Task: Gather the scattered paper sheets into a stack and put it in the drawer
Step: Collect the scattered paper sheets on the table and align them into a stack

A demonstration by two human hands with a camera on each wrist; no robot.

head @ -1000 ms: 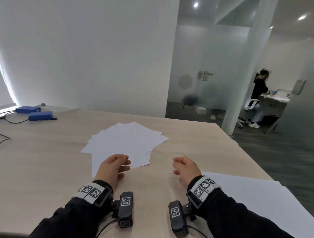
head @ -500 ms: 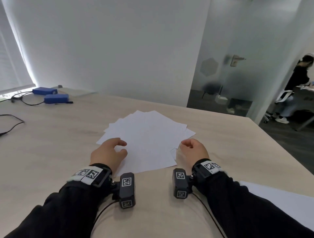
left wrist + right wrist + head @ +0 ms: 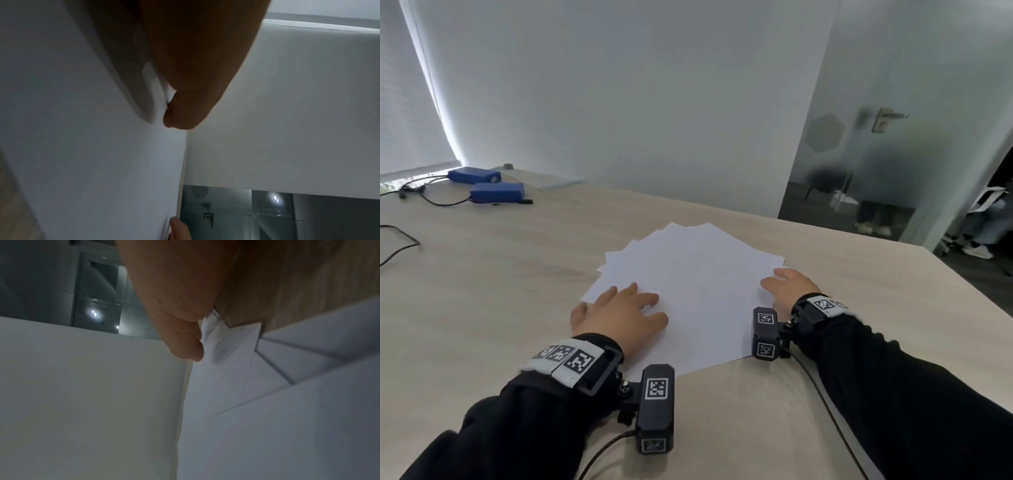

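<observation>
Several white paper sheets (image 3: 698, 281) lie fanned out and overlapping on the light wooden table (image 3: 482, 291). My left hand (image 3: 619, 310) lies flat on the near-left part of the sheets, fingers spread. My right hand (image 3: 787, 284) rests on the right edge of the sheets, fingers relaxed. In the left wrist view a finger (image 3: 185, 105) presses on the white paper (image 3: 92, 162). In the right wrist view a finger (image 3: 185, 340) touches overlapping sheet corners (image 3: 267, 369). No drawer is in view.
Two blue boxes (image 3: 496, 190) with black cables (image 3: 400, 246) sit at the table's far left. A white wall (image 3: 637, 102) stands behind the table. A frosted glass door (image 3: 887, 154) is at the right, and the table's right edge (image 3: 962, 274) drops to dark floor.
Both hands moved forward from the bare table onto the sheets, left onto the near-left part, right onto the right edge. The head view swung left and down.
</observation>
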